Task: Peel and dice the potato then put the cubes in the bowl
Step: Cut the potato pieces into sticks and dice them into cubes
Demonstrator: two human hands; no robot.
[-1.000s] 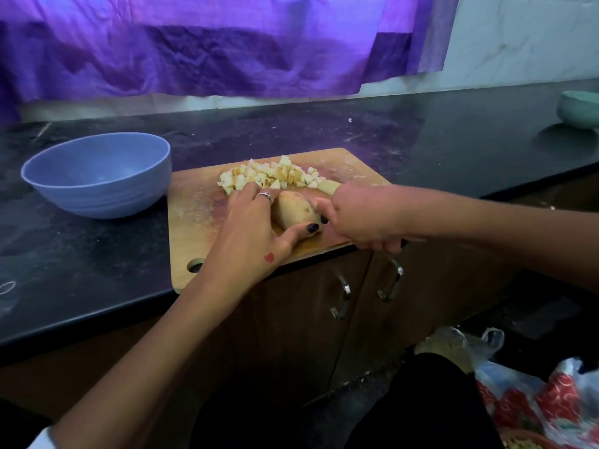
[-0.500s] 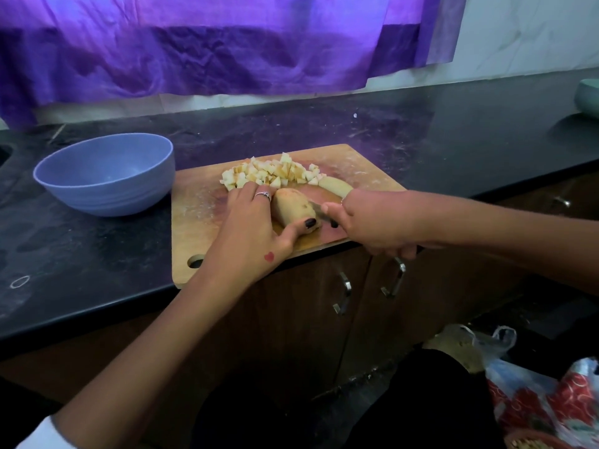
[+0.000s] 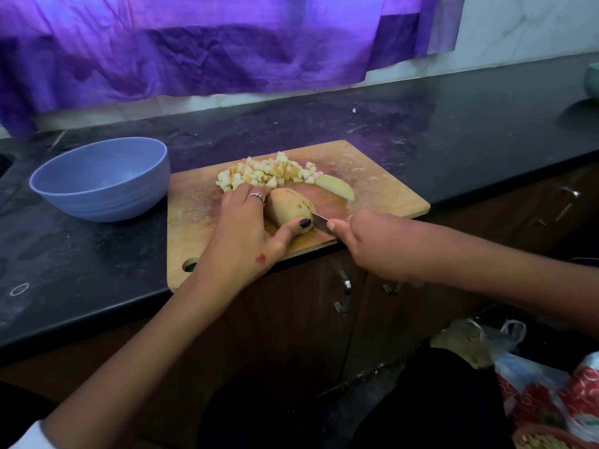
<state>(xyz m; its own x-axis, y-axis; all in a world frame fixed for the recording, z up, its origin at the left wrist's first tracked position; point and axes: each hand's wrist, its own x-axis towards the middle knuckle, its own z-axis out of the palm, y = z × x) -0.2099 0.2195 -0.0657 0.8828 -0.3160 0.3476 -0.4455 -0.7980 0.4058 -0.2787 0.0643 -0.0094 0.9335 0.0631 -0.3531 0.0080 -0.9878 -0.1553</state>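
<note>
Seen from the head camera, a potato [image 3: 289,205] is held down on a wooden cutting board [image 3: 382,192] by the left hand [image 3: 249,231], fingers and thumb curled round it. A knife [image 3: 321,223] is gripped in the right hand [image 3: 376,244], its blade touching the potato's near end. Diced cubes [image 3: 269,173] and a wedge [image 3: 335,187] are piled just behind; a blue bowl [image 3: 100,183] is set left of the board.

Two hands, left [image 3: 241,233] and right [image 3: 372,244], one knife [image 3: 319,222], one potato [image 3: 288,205], one wedge [image 3: 335,187], one heap of cubes [image 3: 265,173] lying uncounted, one board [image 3: 382,192], two bowls, blue [image 3: 100,183] and green [image 3: 593,81], two handles [image 3: 343,293]
</note>
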